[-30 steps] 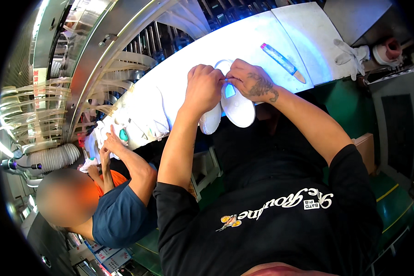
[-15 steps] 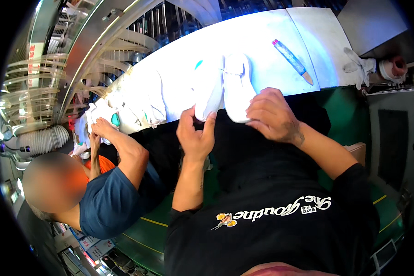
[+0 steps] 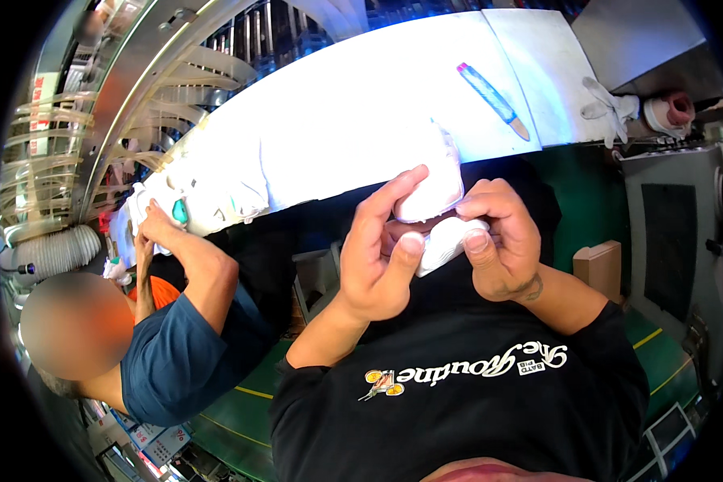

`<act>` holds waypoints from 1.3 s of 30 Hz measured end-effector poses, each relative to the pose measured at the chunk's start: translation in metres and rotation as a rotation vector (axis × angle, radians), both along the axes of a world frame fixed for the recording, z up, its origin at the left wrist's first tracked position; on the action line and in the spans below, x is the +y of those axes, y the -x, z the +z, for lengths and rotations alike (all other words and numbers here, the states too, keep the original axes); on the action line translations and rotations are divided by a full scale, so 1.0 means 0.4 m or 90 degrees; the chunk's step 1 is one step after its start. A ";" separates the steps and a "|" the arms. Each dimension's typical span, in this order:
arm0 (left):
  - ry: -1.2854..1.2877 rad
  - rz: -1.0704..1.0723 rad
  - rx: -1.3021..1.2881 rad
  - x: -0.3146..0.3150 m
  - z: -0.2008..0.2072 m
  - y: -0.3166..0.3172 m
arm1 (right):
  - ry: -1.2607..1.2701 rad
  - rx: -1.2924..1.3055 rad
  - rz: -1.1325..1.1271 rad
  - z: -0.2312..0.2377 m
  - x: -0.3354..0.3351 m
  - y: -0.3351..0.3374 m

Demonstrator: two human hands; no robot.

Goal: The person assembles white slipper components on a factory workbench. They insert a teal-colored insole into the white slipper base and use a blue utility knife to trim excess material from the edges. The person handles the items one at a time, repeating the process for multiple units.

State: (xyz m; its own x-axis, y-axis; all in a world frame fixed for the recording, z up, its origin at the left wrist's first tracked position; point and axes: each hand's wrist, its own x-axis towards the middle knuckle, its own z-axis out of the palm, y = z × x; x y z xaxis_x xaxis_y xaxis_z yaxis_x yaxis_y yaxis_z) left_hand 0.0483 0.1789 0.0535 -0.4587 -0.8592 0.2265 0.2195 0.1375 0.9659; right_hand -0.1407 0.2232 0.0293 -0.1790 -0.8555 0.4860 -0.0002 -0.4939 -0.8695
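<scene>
Two white shoe soles [image 3: 432, 193] are lifted off the table's front edge, held together between my two hands. One stands tilted with its end toward me; the other [image 3: 443, 247], nearer my body, shows a ribbed side. My left hand [image 3: 381, 249] is closed on the left side of the pair, thumb in front and fingers behind. On the right side, my right hand [image 3: 502, 237] grips the soles, its thumb pressed on the nearer one. Part of the fingers of both hands is hidden behind the soles.
The brightly lit white table [image 3: 337, 120] curves away left. A blue-wrapped tool with a tan tip [image 3: 494, 103] lies on it. White gloves [image 3: 609, 108] and a tape roll [image 3: 668, 112] sit at right. A co-worker [image 3: 193, 337] handles white pieces at left.
Both soles have left the table and come toward my body. My hands have drawn closer together around them, and the soles have turned from lying flat to tilted.
</scene>
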 end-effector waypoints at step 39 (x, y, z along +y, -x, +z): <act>0.114 -0.021 -0.019 0.034 -0.056 0.062 | -0.178 0.102 -0.048 0.022 0.061 0.083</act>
State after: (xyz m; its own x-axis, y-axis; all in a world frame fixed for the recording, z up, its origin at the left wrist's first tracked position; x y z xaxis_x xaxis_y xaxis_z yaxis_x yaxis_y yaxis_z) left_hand 0.0237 0.1925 0.0313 -0.4951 -0.7905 0.3605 0.1984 0.3011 0.9327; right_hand -0.1741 0.2477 0.0381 -0.1875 -0.9468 0.2615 -0.1758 -0.2296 -0.9573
